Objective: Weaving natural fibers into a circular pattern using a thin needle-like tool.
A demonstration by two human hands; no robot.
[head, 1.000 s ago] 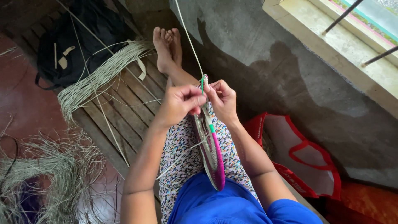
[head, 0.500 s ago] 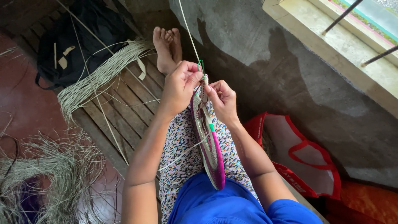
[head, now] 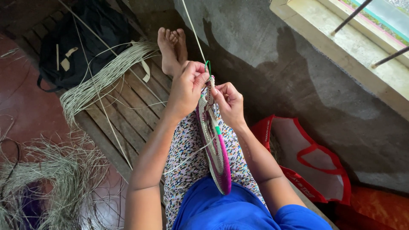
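Both hands pinching here: left hand [head: 187, 87] pulls the green strip [head: 207, 66], I'd keep right hand [head: 229, 102] clamping the woven disc [head: 216, 147] rim tight

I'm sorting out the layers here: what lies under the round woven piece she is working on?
The woven disc stands on edge over the patterned trousers on her lap, lower rim against the blue shirt. The bench beneath her legs is hidden.

We see a flat, oval woven disc [head: 218, 155] of pale straw with a magenta and green rim, standing edgewise on the lap, a green strand [head: 207, 66] looping at its top.
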